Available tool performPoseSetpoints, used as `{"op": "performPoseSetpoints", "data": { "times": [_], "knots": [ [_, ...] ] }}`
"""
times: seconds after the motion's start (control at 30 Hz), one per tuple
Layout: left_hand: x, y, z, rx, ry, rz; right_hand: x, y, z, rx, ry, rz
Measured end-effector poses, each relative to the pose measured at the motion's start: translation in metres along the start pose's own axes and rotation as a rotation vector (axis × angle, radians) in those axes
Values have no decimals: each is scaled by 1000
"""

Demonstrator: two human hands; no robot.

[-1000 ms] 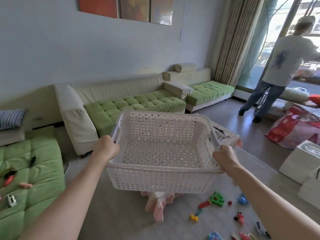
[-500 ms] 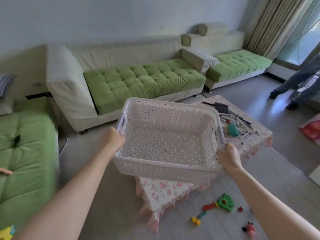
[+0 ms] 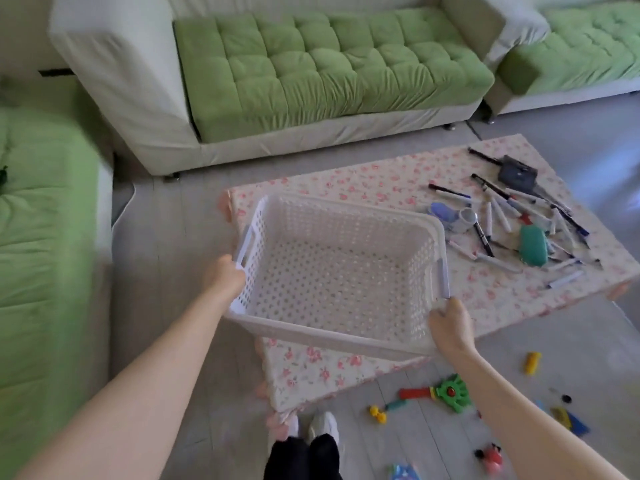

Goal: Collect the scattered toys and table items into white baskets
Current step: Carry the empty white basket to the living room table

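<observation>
Toys (image 3: 450, 393) lie on the floor at 5 o'clock. The left hand (image 3: 223, 280) grips the white basket (image 3: 332, 336) by its left handle, fingers curled round it. The right hand (image 3: 450, 327) holds the near right corner, fingers wrapped over the rim. The basket is over the counter's (image 3: 381, 178) near end. Pens (image 3: 498, 216) lie scattered at 2 o'clock, and a green sofa (image 3: 329, 64) stands at 12.

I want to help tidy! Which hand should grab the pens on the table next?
Probably the right hand. It holds the white basket at its right corner, on the same side as the pens on the table. The left hand holds the opposite handle, farther from them.
</observation>
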State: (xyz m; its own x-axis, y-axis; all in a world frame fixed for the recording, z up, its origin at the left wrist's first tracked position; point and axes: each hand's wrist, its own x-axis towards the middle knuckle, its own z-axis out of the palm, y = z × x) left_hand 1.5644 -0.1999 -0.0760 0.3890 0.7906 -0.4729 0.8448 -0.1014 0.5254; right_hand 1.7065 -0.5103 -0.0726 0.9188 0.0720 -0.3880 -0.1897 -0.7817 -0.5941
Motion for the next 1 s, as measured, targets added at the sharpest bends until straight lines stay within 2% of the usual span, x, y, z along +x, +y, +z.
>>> {"op": "performPoseSetpoints", "data": {
  "times": [0.3,0.6,0.7,0.8,0.9,0.93,1.0],
  "knots": [
    [46,-41,68,41,-6,-29,42,51,70,-41,-70,82],
    [49,-69,87,8,-120,-24,50,72,87,-66,-154,192],
    [43,-64,84,88,-163,-34,49,69,84,-111,-210,235],
    [20,-47,76,122,-58,33,45,54,73,-192,-253,189],
    [-22,-32,67,-66,62,183,42,29,60,-273,-232,81],
    [-37,-30,68,-122,15,171,44,21,57,-291,-219,30],
    [-62,-27,70,-233,-227,-11,51,-3,53,-326,-208,-69]
  ]
}}
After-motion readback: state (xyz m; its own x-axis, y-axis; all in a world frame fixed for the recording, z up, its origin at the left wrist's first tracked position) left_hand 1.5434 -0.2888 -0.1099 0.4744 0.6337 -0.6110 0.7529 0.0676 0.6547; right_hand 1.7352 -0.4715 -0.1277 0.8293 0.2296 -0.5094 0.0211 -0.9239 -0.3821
